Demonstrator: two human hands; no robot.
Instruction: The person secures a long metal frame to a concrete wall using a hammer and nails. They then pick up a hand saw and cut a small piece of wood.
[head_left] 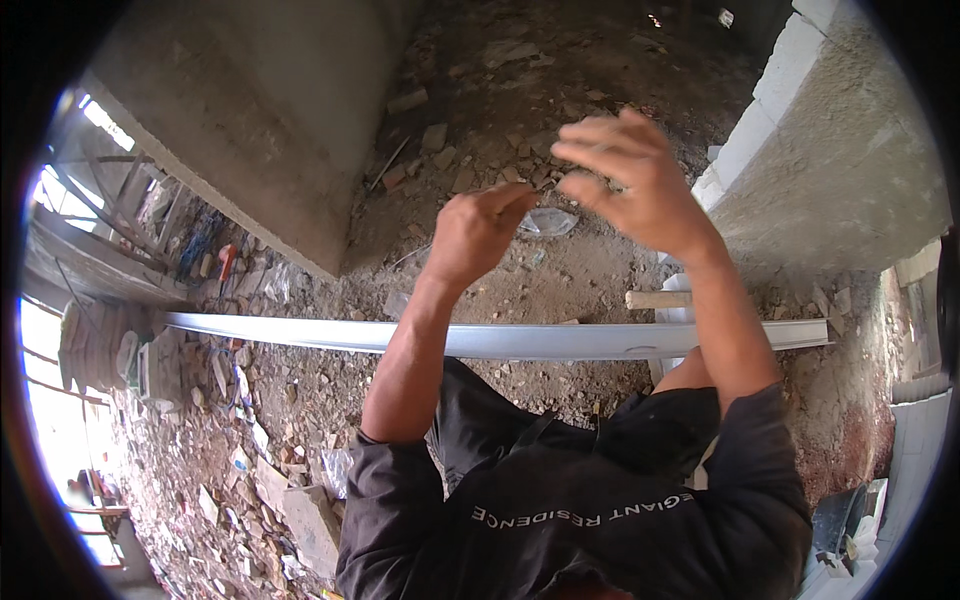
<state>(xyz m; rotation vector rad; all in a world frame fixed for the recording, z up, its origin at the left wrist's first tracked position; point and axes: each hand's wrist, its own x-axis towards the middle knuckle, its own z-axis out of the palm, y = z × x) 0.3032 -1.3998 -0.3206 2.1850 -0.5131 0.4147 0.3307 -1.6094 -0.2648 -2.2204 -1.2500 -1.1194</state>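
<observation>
My left hand (478,232) is raised ahead of me, its fingers closed in a pinch. What they hold, if anything, is too small to make out. Close by on the right, my right hand (632,185) is in the air with its fingers apart and nothing visible in it, slightly blurred. Below both hands a long light-grey metal channel (540,341) stretches crosswise in front of my legs, apart from the hands. A short wooden handle (657,299) lies just beyond it near my right forearm; whatever it joins is partly hidden.
A crumpled clear plastic bag (549,222) lies on the dirt floor. Rough grey walls stand at the left (230,130) and right (840,160). Rubble and broken slabs (312,528) cover the ground to the left. White sheets or panels (915,470) are at the far right.
</observation>
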